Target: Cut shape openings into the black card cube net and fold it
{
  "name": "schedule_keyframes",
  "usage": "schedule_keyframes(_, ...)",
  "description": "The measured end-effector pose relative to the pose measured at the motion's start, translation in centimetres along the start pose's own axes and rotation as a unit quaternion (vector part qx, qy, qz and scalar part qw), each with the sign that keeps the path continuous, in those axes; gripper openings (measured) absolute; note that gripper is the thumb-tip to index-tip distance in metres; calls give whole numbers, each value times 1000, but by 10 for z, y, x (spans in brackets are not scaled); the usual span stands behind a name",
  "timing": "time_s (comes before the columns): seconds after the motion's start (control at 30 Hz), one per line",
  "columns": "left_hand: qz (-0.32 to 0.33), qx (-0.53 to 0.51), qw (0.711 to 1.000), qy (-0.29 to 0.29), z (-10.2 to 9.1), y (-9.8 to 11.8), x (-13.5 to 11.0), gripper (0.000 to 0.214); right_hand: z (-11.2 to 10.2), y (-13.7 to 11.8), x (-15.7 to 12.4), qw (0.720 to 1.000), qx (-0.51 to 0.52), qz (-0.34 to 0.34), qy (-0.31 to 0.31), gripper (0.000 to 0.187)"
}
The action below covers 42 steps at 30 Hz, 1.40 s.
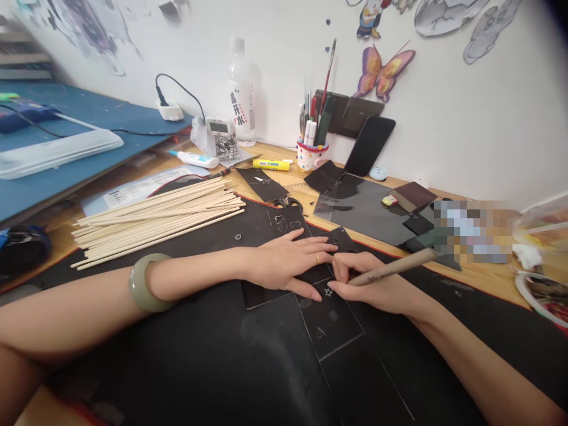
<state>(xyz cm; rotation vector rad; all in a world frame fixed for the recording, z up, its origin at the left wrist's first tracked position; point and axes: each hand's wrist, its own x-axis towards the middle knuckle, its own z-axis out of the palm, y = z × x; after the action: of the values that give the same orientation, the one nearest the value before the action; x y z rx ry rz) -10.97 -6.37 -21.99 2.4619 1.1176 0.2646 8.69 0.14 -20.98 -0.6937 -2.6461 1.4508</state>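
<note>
a thin black sheet (339, 325) lies flat on the dark mat, its edges showing as pale lines. the left hand (284, 263) rests flat on its upper part. small shapes are cut through it: a star (328, 291) and, lower down, a drop shape (320, 333). a pen-shaped tool (393, 267) with a round tan handle slants low in the right hand (377, 290), tip down just beside the star.

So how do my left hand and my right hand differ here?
The left hand lies flat, fingers spread, pressing on the black sheet; the right hand is curled around a pen-like tool, its tip by the star cut-out. The left hand wears a ring, with a green bangle on its wrist; the right hand shows neither. Both rest on the black sheet, fingertips close together.
</note>
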Motion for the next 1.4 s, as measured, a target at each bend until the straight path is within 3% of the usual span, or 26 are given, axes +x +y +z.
schedule_keyframes(0.27,-1,-3,1000,0,-1,1,1,65,-3,0,3,1000,20,-1,-20,27)
schedule_keyframes(0.5,-6,-2,1000,-7,-2,1,1,64,0,1,2,1000,9,-7,4,26)
schedule_keyframes(0.73,0,11,1000,3,1,0,0,60,16,-4,-7,991,-56,37,114,26)
schedule_keyframes(0.9,-1,15,1000,11,2,0,1,60,30,-14,-9,966,-76,115,219,25)
schedule_keyframes(1.0,0,20,1000,20,4,0,0,62,34,-19,-7,955,-64,147,250,25)
schedule_keyframes(1.23,-5,50,998,40,3,2,0,65,33,-27,-8,956,-54,168,235,23)
schedule_keyframes(1.4,-104,147,979,100,-9,-2,6,46,33,-28,-10,959,-68,149,231,24)
